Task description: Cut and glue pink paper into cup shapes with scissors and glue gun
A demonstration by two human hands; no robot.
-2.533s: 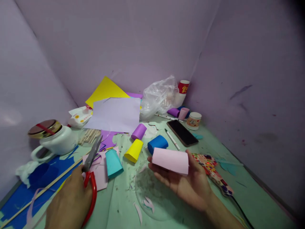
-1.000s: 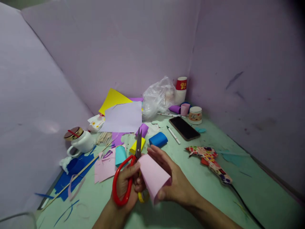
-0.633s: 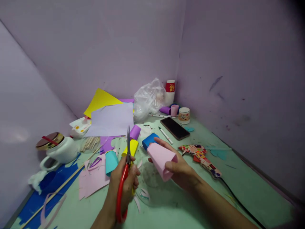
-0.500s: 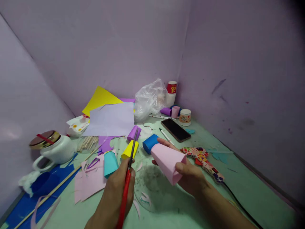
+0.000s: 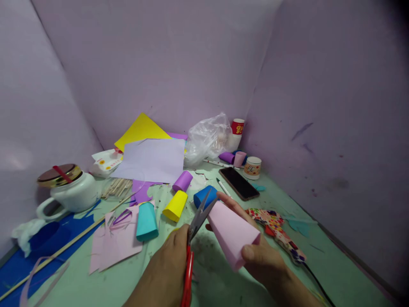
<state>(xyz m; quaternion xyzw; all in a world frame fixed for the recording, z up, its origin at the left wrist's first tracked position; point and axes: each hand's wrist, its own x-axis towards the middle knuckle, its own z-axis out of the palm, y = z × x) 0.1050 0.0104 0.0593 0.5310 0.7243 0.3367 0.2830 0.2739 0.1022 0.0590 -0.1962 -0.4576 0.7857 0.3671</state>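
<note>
In my left hand (image 5: 169,262) is a pair of red-handled scissors (image 5: 189,266), its blades slightly apart and pointing away from me. The blade tips come close to the narrow end of a pink paper cone (image 5: 233,232), which is cut off flat like a cup. My right hand (image 5: 265,251) grips this cone from its right side, thumb at the wide end. Just beyond lies a blue paper cup shape (image 5: 203,197). Yellow (image 5: 175,205), purple (image 5: 182,181) and turquoise (image 5: 147,221) paper cups rest to the left on the table.
A phone (image 5: 239,183), a marker (image 5: 224,187) and a flower-patterned glue gun (image 5: 277,228) with a cord lie on the right. White paper (image 5: 153,160), a plastic bag (image 5: 207,140) and paper cups stand at the back. At left are a white teapot-like mug (image 5: 76,192) and a long stick (image 5: 68,243).
The scissors have opened, and my left hand has moved right towards the pink cone. The cone has shifted slightly down and right in view. The camera has turned a little.
</note>
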